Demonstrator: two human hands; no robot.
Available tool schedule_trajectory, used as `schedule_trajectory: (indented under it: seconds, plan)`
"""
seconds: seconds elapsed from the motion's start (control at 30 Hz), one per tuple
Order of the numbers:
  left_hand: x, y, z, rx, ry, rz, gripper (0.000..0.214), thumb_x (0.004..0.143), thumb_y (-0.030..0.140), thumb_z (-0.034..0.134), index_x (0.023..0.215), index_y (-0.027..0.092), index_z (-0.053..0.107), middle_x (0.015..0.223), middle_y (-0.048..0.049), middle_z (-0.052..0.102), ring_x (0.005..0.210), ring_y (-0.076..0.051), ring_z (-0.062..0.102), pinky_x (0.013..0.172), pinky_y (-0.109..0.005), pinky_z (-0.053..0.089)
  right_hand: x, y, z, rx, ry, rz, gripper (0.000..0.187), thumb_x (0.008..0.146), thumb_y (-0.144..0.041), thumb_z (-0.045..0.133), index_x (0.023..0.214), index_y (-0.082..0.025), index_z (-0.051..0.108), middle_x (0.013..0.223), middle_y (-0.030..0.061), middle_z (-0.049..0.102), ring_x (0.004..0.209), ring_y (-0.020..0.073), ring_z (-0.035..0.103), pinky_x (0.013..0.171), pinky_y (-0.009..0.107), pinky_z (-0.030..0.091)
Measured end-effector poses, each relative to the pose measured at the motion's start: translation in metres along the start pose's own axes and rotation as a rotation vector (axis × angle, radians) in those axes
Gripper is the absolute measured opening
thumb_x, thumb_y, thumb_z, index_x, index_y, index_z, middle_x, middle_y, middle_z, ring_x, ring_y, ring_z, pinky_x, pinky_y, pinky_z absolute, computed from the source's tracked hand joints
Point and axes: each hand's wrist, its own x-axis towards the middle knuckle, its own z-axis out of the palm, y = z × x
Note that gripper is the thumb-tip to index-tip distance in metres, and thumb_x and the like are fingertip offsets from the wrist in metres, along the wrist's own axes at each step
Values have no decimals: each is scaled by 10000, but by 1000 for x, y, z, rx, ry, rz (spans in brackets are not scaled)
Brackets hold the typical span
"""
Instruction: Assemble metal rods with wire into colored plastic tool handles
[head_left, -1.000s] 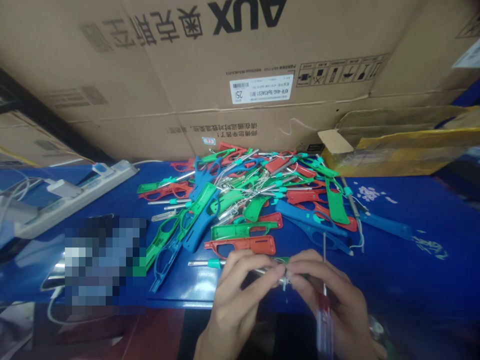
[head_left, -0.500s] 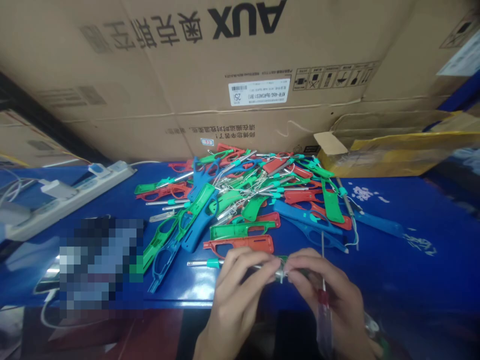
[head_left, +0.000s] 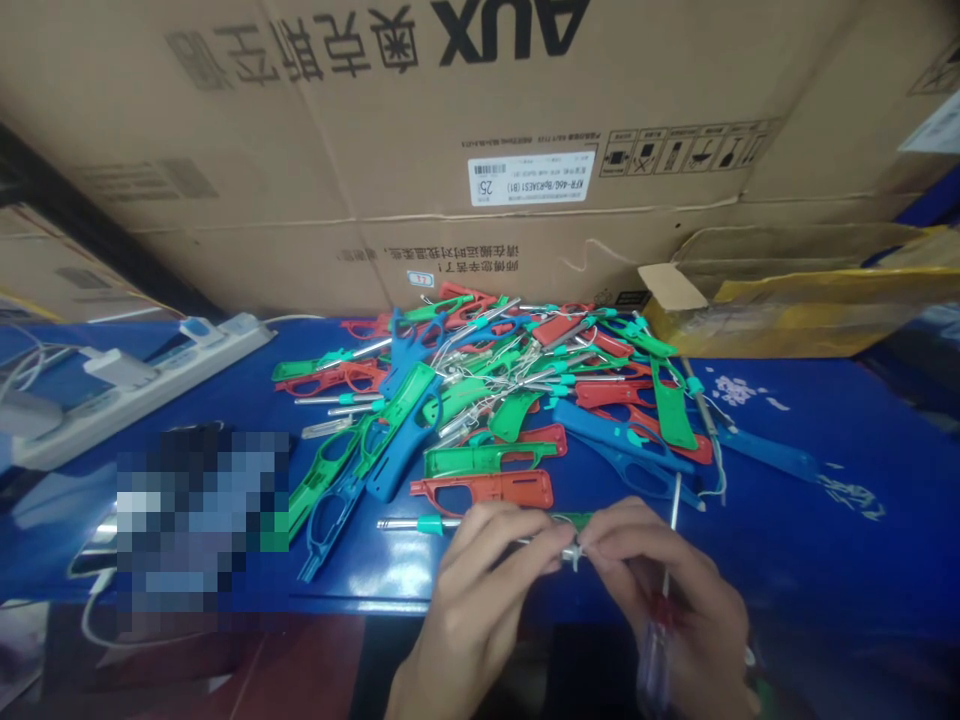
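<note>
My left hand [head_left: 480, 590] and my right hand [head_left: 667, 600] meet at the near edge of the blue table [head_left: 787, 530], fingertips pinched together on a small metal part [head_left: 574, 552] of a green-handled piece. A screwdriver [head_left: 664, 600] with a clear red handle is tucked in my right hand, its shaft pointing up. Just beyond my fingers lie an orange plastic handle [head_left: 487, 490] and a metal rod with a teal collar [head_left: 420, 524]. Behind them spreads a pile of green, blue and red plastic handles [head_left: 510, 390] mixed with metal rods.
Large cardboard boxes [head_left: 450, 150] wall off the back of the table. A white power strip [head_left: 142, 385] with plugs lies at the left, a blurred-out object [head_left: 202, 520] in front of it. A yellow-lined open box [head_left: 795, 290] sits at the right; white scraps [head_left: 739, 388] lie near it.
Both hands stay pinched on the small part. The screwdriver shaft has tilted slightly to the right, and the view has shifted a little.
</note>
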Motion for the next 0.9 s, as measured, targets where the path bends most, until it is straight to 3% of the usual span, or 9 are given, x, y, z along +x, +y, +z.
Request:
schedule_trajectory:
  seconds: [0.23,0.43,0.9]
  plan:
    - [2,0,-2,-54,-7,-2,388,1027,8,515,1345,180,657,1146,-101,710,1027,-206,627,856,-364,543,2,0,-2,23,-62,25,316,924,34,590,1051,-250,651,932,22,694,861,162,670,721,300,539]
    - [-2,-4,0,-45,-8,20,410,1021,0,520,1367,172,657,1172,-114,703,1048,-215,606,845,-369,547,2,1,-3,-20,-41,-32,307,912,26,595,1030,-248,668,899,41,721,825,197,693,700,346,558]
    - [-1,-8,1,-22,17,47,450,1007,-14,526,1401,168,642,1195,-129,695,1052,-224,600,845,-385,556,5,-1,-3,-51,-39,-61,313,895,29,605,1025,-241,696,927,44,763,830,192,707,696,326,561]
